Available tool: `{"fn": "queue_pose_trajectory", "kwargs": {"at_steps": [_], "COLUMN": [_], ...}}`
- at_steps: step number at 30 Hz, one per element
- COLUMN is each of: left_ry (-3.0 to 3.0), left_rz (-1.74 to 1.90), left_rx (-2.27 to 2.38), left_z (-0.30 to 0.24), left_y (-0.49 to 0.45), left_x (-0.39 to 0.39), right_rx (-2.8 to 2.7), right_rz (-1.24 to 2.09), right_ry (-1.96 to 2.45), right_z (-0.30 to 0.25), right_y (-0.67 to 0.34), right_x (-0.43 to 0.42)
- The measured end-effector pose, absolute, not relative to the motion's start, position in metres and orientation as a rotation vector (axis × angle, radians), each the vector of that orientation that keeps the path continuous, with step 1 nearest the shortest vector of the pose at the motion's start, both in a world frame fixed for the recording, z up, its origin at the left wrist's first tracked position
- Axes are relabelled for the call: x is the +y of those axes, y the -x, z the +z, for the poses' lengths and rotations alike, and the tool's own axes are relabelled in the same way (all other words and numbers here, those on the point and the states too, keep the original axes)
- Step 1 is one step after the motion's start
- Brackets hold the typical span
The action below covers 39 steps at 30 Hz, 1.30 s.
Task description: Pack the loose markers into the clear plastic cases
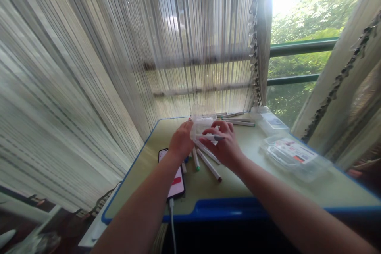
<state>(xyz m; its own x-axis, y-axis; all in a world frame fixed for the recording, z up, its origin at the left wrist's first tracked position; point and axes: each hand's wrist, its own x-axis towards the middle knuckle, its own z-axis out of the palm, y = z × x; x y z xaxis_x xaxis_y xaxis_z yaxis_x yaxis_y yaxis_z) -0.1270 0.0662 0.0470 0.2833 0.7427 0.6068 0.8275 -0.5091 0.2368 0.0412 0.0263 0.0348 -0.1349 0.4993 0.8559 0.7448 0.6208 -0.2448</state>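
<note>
My left hand is closed on the left side of a clear plastic box, whose lid stands raised at the back. Between the fingers of my right hand lies a white marker with a grey end, held sideways in front of the box opening. Several white markers lie loose under and in front of my hands, among them one with a dark red end and one with a green end. More markers rest behind my right hand. The box's inside is mostly hidden.
A phone with a white cable lies under my left forearm. Two clear plastic cases, a nearer one and a farther one, sit at the right. The table has a blue edge; string curtains hang behind.
</note>
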Motion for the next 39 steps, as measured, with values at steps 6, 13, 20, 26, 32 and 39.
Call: {"fn": "queue_pose_trajectory", "kwargs": {"at_steps": [6,13,20,26,32,39], "left_ry": [2.408,2.252,2.089,1.989,2.003,1.920], "left_rz": [-1.084,-1.169,-1.297,-1.409,-1.456,-1.428], "left_rx": [-1.509,-1.567,-1.496,-1.545,-1.430,-1.495], "left_z": [0.045,0.047,0.047,0.047,0.050,0.043], "left_y": [0.130,0.136,0.157,0.165,0.165,0.168], "left_x": [0.070,0.072,0.082,0.086,0.080,0.082], "right_rx": [-1.886,-1.746,-1.346,-1.602,-1.997,-2.338], "right_rz": [-0.285,-0.198,-0.108,-0.085,-0.035,-0.050], "right_ry": [1.214,0.987,1.063,1.361,1.751,1.724], "right_z": [0.036,0.028,0.028,0.012,0.028,0.059], "right_y": [-0.026,-0.045,-0.065,-0.071,-0.075,-0.051], "right_x": [0.034,0.036,0.051,0.066,0.099,0.158]}}
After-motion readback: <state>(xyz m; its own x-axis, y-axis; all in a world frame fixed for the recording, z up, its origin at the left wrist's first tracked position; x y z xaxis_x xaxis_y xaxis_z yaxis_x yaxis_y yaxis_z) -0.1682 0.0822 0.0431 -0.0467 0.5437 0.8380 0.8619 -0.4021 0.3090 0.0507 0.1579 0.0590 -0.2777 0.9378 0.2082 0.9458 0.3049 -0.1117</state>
